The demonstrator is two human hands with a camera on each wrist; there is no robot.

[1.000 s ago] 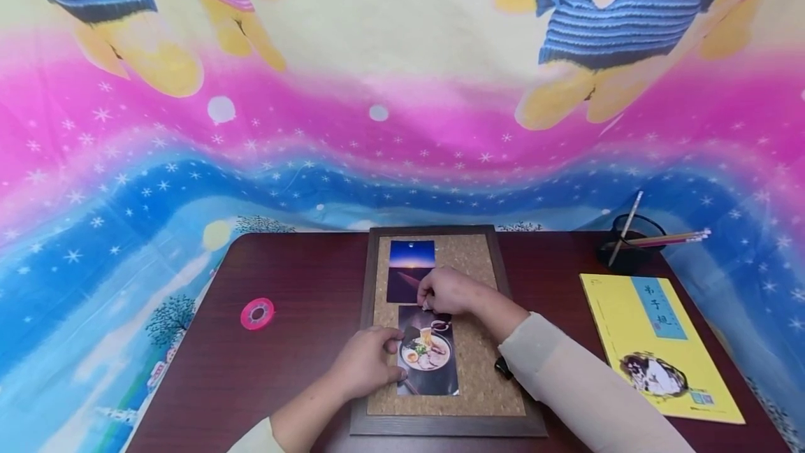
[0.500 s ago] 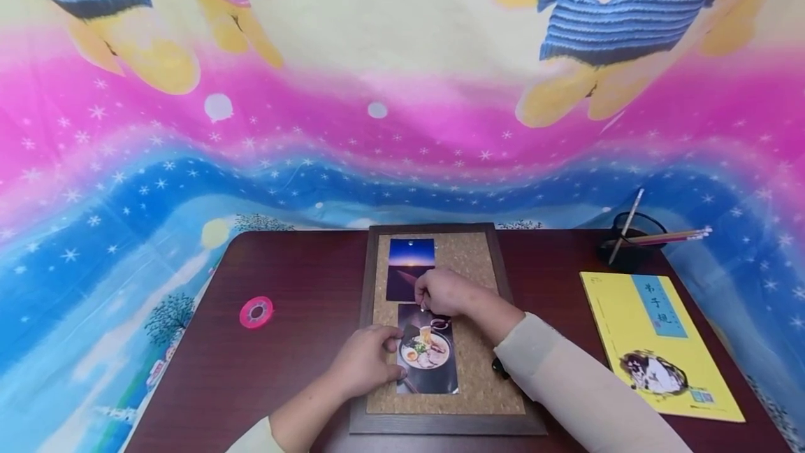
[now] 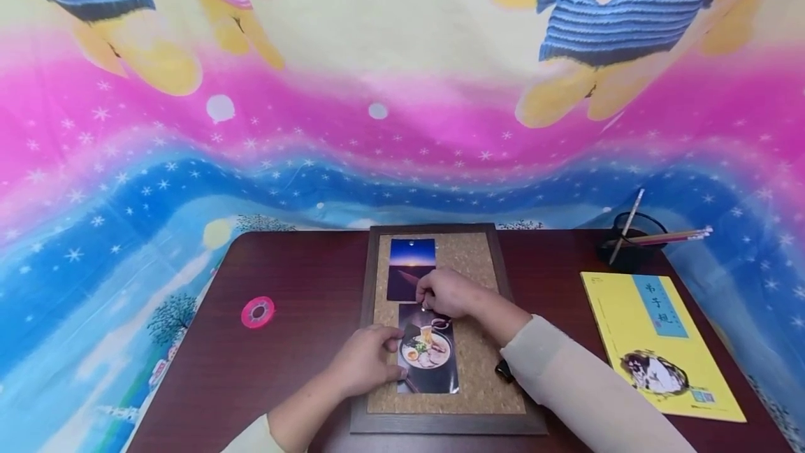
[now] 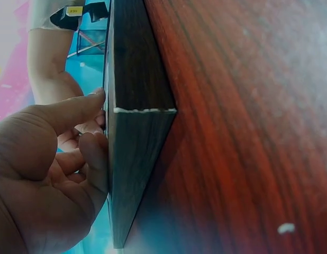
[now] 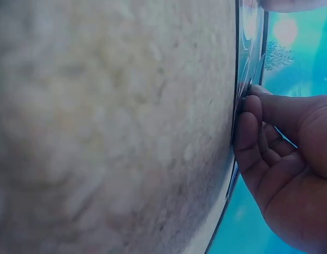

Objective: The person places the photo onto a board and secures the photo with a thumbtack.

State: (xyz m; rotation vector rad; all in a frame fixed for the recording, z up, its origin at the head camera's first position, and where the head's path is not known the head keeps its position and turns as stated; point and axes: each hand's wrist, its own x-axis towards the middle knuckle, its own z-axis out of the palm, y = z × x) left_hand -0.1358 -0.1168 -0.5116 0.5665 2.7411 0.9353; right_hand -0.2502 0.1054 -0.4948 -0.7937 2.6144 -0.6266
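A ramen photo [image 3: 428, 358] lies on the framed cork board [image 3: 484, 383], just below a sunset photo [image 3: 411, 270]. A small pale pin [image 3: 411, 243] sits at the sunset photo's top edge. My left hand [image 3: 367, 362] rests at the ramen photo's left side, thumb and fingers spread and touching its edge. At that photo's top edge, my right hand [image 3: 449, 292] pinches a small pushpin [image 3: 423, 309] between thumb and index finger, mostly hidden by the fingertips. The right wrist view shows this hand [image 5: 290, 143] close against the board, its other fingers curled.
A pink tape roll [image 3: 258, 312] lies left on the dark red table [image 3: 302, 264]. To the right are a yellow book [image 3: 629, 327] and a black mesh holder [image 3: 629, 247] with several pencils. A small black object [image 3: 503, 370] sits by the board's right edge, under the right sleeve.
Both hands stay at the ramen photo. The right fingers shift only slightly at its top edge, and the photos keep their places.
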